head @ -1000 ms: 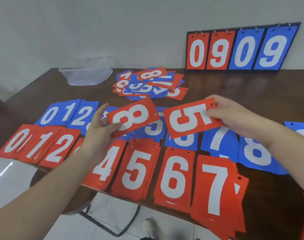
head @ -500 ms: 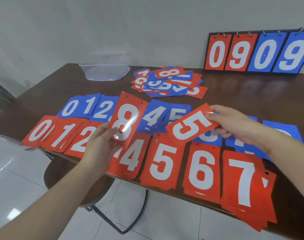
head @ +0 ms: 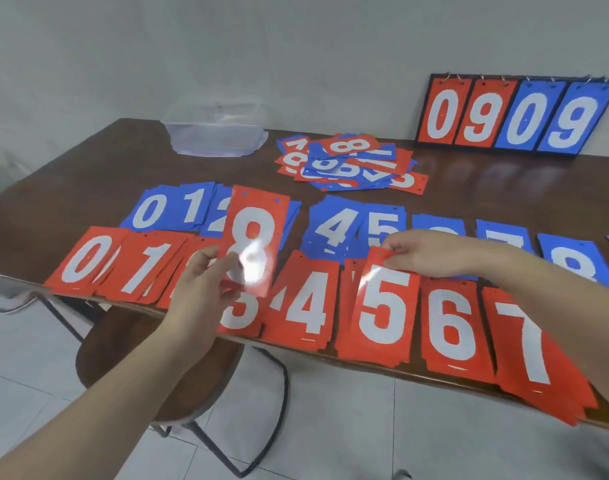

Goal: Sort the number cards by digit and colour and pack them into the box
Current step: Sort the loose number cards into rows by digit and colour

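Note:
My left hand (head: 202, 282) holds a red 8 card (head: 253, 233) upright above the sorted rows. My right hand (head: 424, 252) pinches the top edge of a red 5 card (head: 382, 303), which lies on the red 5 pile. Red piles run along the table's near edge from red 0 (head: 84, 259) to red 7 (head: 531, 344). Behind them lies a row of blue piles, from blue 0 (head: 150, 211) to blue 8 (head: 573, 261). A mixed heap of unsorted cards (head: 348, 164) sits farther back. The clear plastic box (head: 216, 133) stands at the back left.
A flip scoreboard (head: 514, 116) reading 0909 leans against the wall at the back right. A round stool (head: 123, 344) stands under the table's near edge. The dark wooden table (head: 88, 174) shows bare wood on its left side.
My right hand has lowered the red 5 card onto the red 5 pile and turned it upright. My left hand has turned the red 8 card from slanted to upright.

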Tool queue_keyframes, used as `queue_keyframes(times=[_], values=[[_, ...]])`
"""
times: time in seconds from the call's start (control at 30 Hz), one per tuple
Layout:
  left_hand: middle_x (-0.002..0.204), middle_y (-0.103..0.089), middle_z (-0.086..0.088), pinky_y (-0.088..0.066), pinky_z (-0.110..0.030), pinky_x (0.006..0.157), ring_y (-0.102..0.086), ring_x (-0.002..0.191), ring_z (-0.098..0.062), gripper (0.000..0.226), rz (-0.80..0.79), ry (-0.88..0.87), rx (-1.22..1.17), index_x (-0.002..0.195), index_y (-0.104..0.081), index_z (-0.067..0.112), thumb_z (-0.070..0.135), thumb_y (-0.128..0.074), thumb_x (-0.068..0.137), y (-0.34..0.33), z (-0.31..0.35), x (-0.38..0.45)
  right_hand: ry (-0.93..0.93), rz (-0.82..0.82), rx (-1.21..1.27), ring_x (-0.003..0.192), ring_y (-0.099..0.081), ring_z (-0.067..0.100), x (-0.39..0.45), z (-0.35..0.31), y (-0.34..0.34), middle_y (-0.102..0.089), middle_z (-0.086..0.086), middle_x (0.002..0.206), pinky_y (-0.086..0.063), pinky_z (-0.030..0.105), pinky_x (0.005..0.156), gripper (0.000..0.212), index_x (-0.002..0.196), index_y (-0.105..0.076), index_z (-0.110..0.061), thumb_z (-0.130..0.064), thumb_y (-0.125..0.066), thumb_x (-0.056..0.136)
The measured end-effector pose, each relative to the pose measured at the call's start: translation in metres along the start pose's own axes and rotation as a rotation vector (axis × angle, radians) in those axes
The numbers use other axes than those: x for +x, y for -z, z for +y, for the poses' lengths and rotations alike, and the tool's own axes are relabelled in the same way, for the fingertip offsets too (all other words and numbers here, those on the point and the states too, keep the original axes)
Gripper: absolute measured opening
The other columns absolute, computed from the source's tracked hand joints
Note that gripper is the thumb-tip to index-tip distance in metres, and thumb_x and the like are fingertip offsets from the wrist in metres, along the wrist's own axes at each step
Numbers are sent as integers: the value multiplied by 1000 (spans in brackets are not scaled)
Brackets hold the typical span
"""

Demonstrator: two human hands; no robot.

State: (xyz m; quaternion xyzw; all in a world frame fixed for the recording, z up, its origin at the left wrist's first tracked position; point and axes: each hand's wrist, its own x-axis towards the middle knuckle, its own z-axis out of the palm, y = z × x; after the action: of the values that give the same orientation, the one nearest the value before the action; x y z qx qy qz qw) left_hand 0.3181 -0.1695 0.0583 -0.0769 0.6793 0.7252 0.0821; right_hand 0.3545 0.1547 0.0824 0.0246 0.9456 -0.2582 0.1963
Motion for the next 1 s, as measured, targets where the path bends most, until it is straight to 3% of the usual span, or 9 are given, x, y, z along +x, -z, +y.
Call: queue_keyframes(times=[0.07,0.17,0.33,0.4,0.5,0.67,0.8,0.87,1.0], values=[[89,-76,11,-59,-45,90,-73,92,-24,9,-39,-4,3,106,-64,24,23,-65,98,2,1,0,19,59,-84,85,-58,10,4,-8,-8,-61,-11,90,-45,21,72,11,90,-61,-30,-33,-59,100],[100,-77,3,-60,-42,82,-76,89,-22,18,-123,0,3,115,-62,17,21,-65,97,5,4,-2,41,171,-201,100,-57,12,11,-8,-21,-61,-11,101,-45,25,80,8,91,-61,-33,-36,-68,94],[103,-77,1,-58,-34,68,-75,92,-21,14,-193,-4,22,108,-59,16,16,-66,95,7,3,2,7,324,-248,110,-47,16,7,-4,-38,-55,-11,114,-44,35,93,41,113,-53,-30,-42,-78,83],[101,-77,3,-58,-36,73,-76,91,-19,10,-216,7,19,103,-60,18,17,-66,95,3,3,1,-9,361,-152,113,-49,16,1,1,-41,-55,-11,118,-46,38,97,55,130,-50,-30,-41,-78,84],[103,-77,6,-58,-40,84,-75,91,-15,5,-235,16,63,101,-62,20,20,-65,97,-6,0,1,-19,410,-26,109,-52,15,-14,11,-41,-58,-10,115,-50,40,94,51,136,-48,-32,-40,-71,91],[94,-77,12,-58,-27,64,-75,85,-11,20,-286,16,94,106,-73,32,18,-60,99,-35,2,-12,-59,490,80,108,-54,14,-46,46,-30,-60,-13,110,-46,30,84,49,140,-43,-33,-35,-65,96],[94,-77,12,-57,-33,82,-73,92,-16,21,-296,20,180,102,-75,32,17,-61,98,-72,-1,-29,-69,545,152,103,-57,15,-73,80,-16,-63,-15,104,-45,27,83,49,141,-41,-30,-32,-63,98],[93,-77,14,-54,-31,81,-72,92,-14,17,-309,19,227,100,-74,31,19,-62,98,-94,-4,-38,-75,550,168,103,-58,14,-88,99,-11,-62,-16,103,-45,27,83,49,141,-40,-30,-31,-63,98],[99,-77,-5,-58,-39,80,-73,88,-27,7,-368,27,262,96,-69,18,13,-63,97,-138,-15,-57,-87,548,199,101,-60,16,-109,141,-1,-63,-15,102,-46,27,81,47,139,-41,-30,-29,-63,98]])
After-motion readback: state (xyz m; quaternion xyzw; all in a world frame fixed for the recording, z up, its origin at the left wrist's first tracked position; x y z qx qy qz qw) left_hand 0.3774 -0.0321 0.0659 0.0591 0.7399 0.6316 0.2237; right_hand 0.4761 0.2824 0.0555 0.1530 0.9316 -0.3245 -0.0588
